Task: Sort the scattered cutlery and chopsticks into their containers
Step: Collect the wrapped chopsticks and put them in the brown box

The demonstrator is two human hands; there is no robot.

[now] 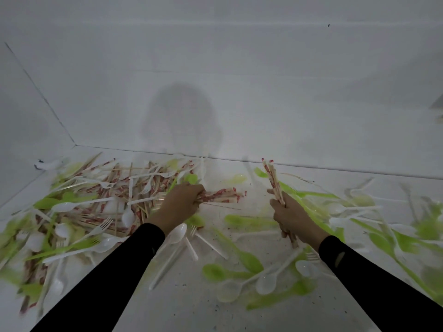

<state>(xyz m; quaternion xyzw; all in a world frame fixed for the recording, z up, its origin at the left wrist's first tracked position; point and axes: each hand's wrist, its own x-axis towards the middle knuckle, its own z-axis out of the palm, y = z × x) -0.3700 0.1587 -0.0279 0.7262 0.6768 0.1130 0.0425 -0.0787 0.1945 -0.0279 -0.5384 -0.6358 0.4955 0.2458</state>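
My left hand (180,204) grips a bundle of wrapped chopsticks (224,196) that points right, low over the white surface. My right hand (291,218) grips a second bundle of wrapped chopsticks (272,179), held nearly upright with red-printed tips at the top. A dense heap of chopsticks, white forks and green cutlery (96,202) lies to the left of my left hand. White spoons (176,234) and green spoons (249,258) are scattered between and below my hands. No container shows in this view.
White walls close the surface at the back (239,92) and left (24,128). More blurred green and white cutlery (383,226) covers the right side. The near middle of the white floor (191,307) carries only dark specks.
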